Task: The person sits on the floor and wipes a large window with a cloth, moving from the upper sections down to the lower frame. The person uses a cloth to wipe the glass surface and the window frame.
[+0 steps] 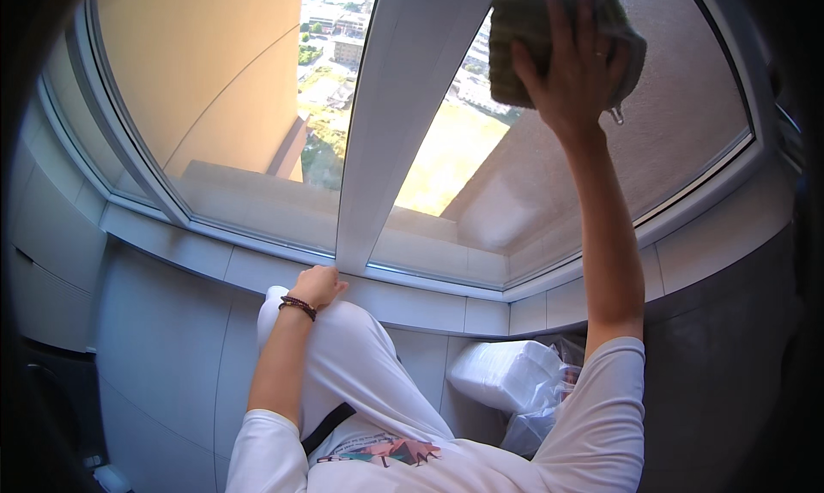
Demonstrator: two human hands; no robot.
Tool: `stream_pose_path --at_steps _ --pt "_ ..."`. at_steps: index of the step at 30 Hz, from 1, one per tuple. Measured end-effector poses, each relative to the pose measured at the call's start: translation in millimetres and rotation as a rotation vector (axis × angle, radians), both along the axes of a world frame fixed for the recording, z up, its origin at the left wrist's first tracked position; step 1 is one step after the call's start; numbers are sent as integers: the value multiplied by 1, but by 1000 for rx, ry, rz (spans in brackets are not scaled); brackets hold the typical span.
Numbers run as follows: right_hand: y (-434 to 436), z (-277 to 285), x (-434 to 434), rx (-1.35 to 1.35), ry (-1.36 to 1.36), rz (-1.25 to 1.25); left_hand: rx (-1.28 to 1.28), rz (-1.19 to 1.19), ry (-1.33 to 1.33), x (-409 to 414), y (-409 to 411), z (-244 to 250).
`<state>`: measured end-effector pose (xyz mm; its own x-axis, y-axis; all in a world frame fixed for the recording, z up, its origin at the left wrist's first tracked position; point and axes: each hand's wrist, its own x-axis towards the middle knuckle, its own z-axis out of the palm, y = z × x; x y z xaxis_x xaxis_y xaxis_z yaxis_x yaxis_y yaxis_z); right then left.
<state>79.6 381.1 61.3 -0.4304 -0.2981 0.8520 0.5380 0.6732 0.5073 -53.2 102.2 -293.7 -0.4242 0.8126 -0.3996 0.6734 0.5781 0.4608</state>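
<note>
My right hand (576, 74) is spread flat over a dark cloth (521, 49), pressing it on the upper part of the right window pane (676, 94). A small loop hangs from the cloth's lower edge. The fingers lie apart on top of the cloth, with a ring on one. A beaded bracelet (298, 305) circles my left wrist. My left hand (318, 286) is curled on my raised knee in white trousers (351, 345), close to the foot of the window mullion (360, 216). Nothing shows in that hand, though its palm is hidden.
A tiled ledge (399, 303) runs beneath the windows. Below it at right lie a white wrapped bundle (505, 374) and clear plastic bags (531, 428). A left window pane (225, 87) looks onto an outside wall. A dark appliance or cabinet (61, 403) stands at lower left.
</note>
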Motion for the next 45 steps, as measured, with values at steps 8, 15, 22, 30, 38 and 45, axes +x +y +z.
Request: stream_pose_path --at_steps 8,15,22,30,38,45 --pt "-6 -19 -38 63 107 48 15 10 -29 -1 -2 2" --pt "-44 -299 10 -448 -417 9 3 -8 -59 -5 -3 4" --pt "-17 -270 34 -321 -582 -48 -7 5 -54 -8 -5 9" --pt "17 28 11 145 278 -226 -36 -10 -25 -6 -3 9" --pt "-24 -182 -25 -288 73 -98 -23 -39 3 5 0 6" --pt "45 -322 95 -430 0 -231 -109 -86 43 9 3 10"
